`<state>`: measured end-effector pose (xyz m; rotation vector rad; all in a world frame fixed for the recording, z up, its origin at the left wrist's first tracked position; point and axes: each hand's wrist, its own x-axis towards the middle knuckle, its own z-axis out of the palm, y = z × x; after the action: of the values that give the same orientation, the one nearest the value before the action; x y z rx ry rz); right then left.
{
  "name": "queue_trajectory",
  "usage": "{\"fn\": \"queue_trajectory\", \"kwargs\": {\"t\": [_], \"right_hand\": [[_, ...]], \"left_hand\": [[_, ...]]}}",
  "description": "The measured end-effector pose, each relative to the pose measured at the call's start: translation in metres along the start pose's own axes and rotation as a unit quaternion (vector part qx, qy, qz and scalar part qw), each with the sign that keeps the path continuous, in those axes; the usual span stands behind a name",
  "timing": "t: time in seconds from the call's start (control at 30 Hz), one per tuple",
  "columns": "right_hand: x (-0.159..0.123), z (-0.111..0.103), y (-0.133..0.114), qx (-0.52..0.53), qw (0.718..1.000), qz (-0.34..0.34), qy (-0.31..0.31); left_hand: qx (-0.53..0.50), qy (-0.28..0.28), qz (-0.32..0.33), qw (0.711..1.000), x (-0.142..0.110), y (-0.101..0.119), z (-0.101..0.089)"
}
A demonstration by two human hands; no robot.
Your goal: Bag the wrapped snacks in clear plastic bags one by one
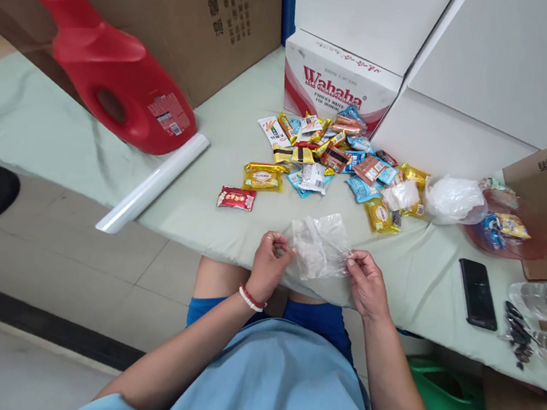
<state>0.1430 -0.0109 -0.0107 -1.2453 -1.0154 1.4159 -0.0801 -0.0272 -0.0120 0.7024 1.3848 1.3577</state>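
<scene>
Between my two hands, over the table's front edge, spreads a clear, crinkled plastic bag. My left hand pinches its left side, thumb against fingertips. At the right side, my right hand grips the bag's edge between thumb and fingers. Just beyond the bag lies a loose heap of small wrapped snacks in many colours. Nearer my left hand are a red packet and a yellow packet. Another yellow packet rests beyond my right hand.
A red jug and a white roll lie at the left. Behind the snacks stands a Wahaha carton. To the right are a bundled white plastic bag, a reddish clear bowl, a phone and clear bottles.
</scene>
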Motion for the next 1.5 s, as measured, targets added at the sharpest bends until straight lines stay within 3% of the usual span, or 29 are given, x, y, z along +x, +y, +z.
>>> {"fn": "queue_trajectory", "kwargs": {"t": [0.07,0.17,0.3,0.4,0.5,0.6,0.67,0.73,0.8,0.9,0.97,1.07,1.2,1.33,1.5], "right_hand": [[-0.002,0.002,-0.006,0.025,0.999,0.013,-0.018],[-0.006,0.010,-0.013,0.062,0.997,0.035,-0.038],[-0.007,0.017,-0.020,0.066,0.997,0.028,-0.023],[-0.005,0.009,-0.025,0.066,0.997,0.008,0.036],[-0.001,-0.004,-0.029,0.065,0.994,0.003,0.083],[0.000,-0.012,-0.032,0.063,0.991,0.009,0.114],[-0.001,-0.012,-0.033,0.064,0.991,0.008,0.119],[-0.003,-0.008,-0.034,0.068,0.993,0.005,0.101],[-0.007,-0.001,-0.037,0.066,0.996,0.001,0.063],[-0.014,0.009,-0.042,0.031,0.999,-0.013,0.001],[-0.019,0.014,-0.047,-0.035,0.998,-0.032,-0.032],[-0.023,0.015,-0.055,-0.144,0.986,-0.074,-0.032],[-0.026,0.003,-0.065,-0.161,0.979,-0.120,0.045],[-0.023,-0.014,-0.081,-0.077,0.989,-0.114,0.062],[0.000,-0.027,-0.098,0.073,0.995,-0.065,0.013]], "left_hand": [[0.091,-0.050,0.077,0.992,-0.007,0.007,0.005],[0.126,-0.163,0.111,0.972,-0.017,0.013,0.020],[0.110,-0.198,0.036,0.973,-0.015,0.009,0.036],[0.026,-0.215,-0.032,0.976,-0.005,0.006,0.030],[-0.055,-0.131,-0.055,0.988,0.008,0.005,0.010],[-0.059,-0.010,-0.066,0.996,0.018,0.004,-0.015],[-0.007,0.090,-0.028,0.995,0.020,0.006,-0.027],[0.066,0.132,0.048,0.988,0.015,0.011,-0.030],[0.126,0.053,0.128,0.982,0.004,0.020,-0.022],[0.160,-0.141,0.202,0.956,-0.013,0.034,0.008],[0.148,-0.186,0.214,0.947,-0.019,0.039,0.029],[0.090,-0.178,0.187,0.962,-0.017,0.038,0.047],[-0.038,-0.138,0.085,0.986,-0.008,0.037,0.039],[-0.179,-0.113,-0.018,0.977,-0.002,0.051,0.018],[-0.240,-0.134,-0.054,0.960,0.005,0.073,-0.004]]}}
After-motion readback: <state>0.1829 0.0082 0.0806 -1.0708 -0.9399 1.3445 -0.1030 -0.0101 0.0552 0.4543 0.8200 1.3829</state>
